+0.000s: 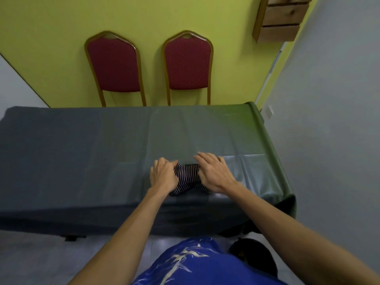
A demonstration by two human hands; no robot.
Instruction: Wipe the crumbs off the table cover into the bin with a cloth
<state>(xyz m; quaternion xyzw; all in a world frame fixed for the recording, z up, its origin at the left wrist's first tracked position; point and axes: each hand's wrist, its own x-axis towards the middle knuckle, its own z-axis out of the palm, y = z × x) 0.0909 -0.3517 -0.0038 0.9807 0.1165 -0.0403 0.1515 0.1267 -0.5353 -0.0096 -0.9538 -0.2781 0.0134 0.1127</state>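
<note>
The table cover, dark grey-green and glossy, spreads across the whole table and hangs over its near edge. Its left end runs out of the picture. Below that edge on the left, a dark foot pokes out, mostly hidden by the overhang. Behind the far edge the left chair, red-padded with a gilt frame, stands against the yellow-green wall, its seat and lower legs hidden by the table.

Near the near edge, right of the middle, the left hand grips the left part of the cloth, its fingers curled over the bunched fabric. The cloth is dark with thin pale stripes. Only its middle and near corners show between the hands. The right hand lies flat on the cloth's right part, fingers nearly straight and pressing down. Any crumbs on the cover are too small to make out.

The right chair stands beside the first, likewise cut off by the table. On the floor by the near right corner sits the black bin, half hidden by the right forearm and the blue shirt. A wooden shelf is cropped by the top edge.
</note>
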